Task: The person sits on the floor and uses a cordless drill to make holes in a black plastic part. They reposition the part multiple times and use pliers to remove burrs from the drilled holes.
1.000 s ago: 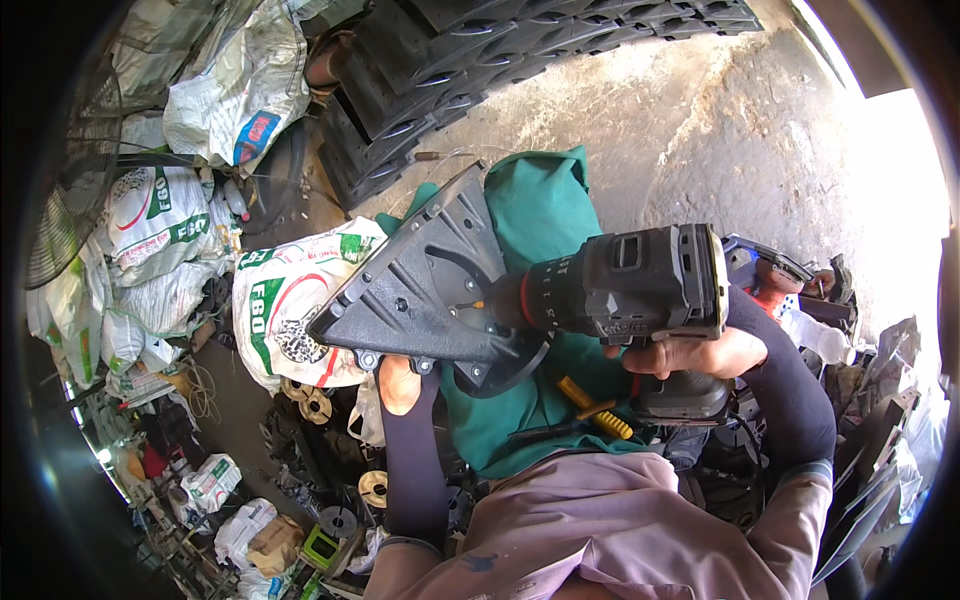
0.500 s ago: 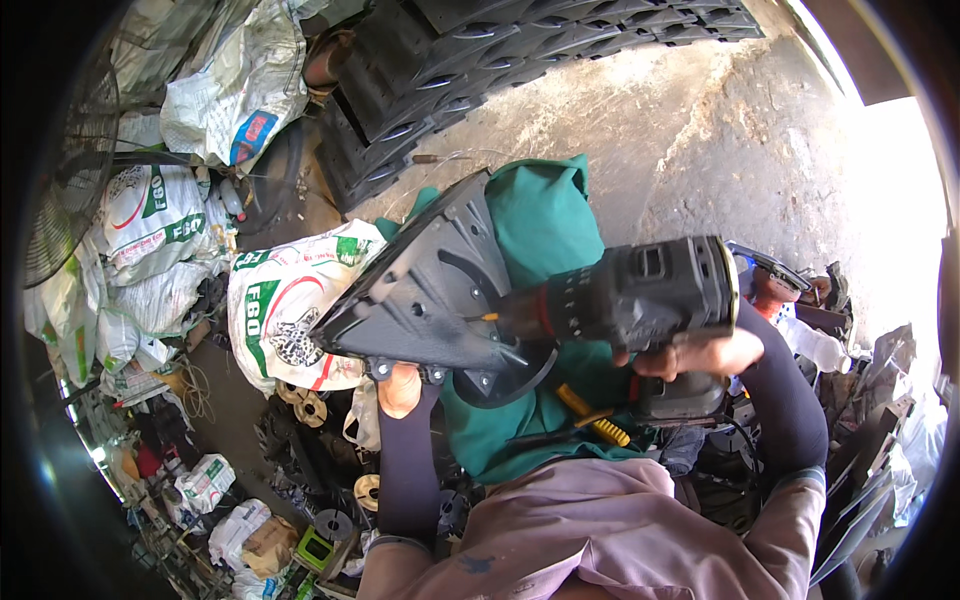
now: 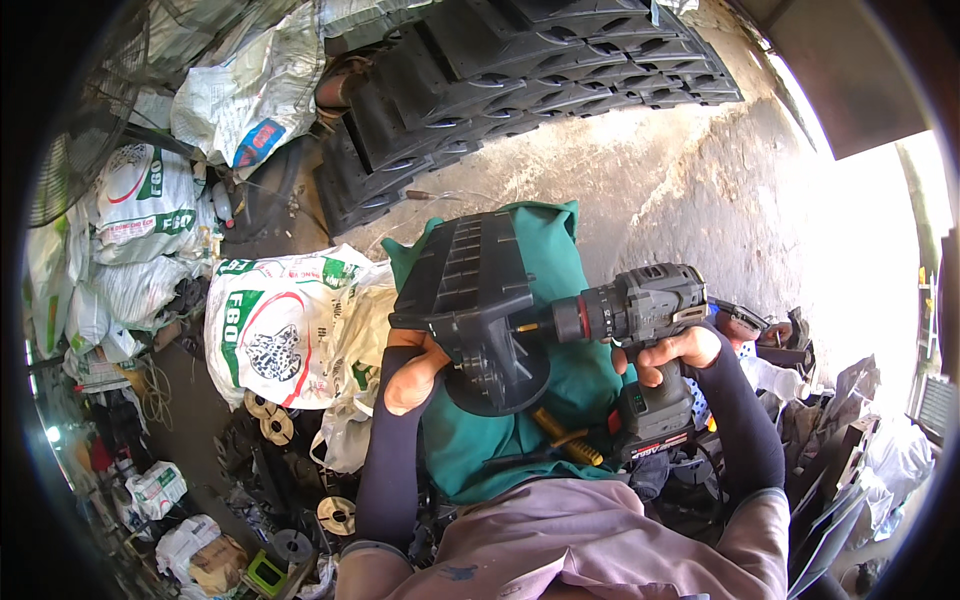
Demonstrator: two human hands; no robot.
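My right hand [image 3: 672,355] is wrapped round the grip of a cordless drill [image 3: 650,297]. The drill lies sideways with its bit pointing left, and the bit's tip is at the right side of a black plastic part [image 3: 468,265]; I cannot tell whether it touches. The part is tapered and ribbed, with a round lower end, and rests over the green cloth [image 3: 548,240] on my lap. My left hand [image 3: 415,380] grips its left edge, the fingers hidden underneath. Below the part, a yellow-handled tool [image 3: 566,436] lies on the cloth.
Several stacked black moulded panels [image 3: 520,85] stand on the concrete floor [image 3: 660,170] ahead. A white printed sack [image 3: 290,330] sits beside my left arm, with more sacks [image 3: 150,205] and a fan [image 3: 85,120] further left. Spools [image 3: 336,515] and clutter surround me.
The black part has turned in my left hand and now shows its ribbed side. The drill is still in my right hand, its bit by the part's right side. The view has shifted too.
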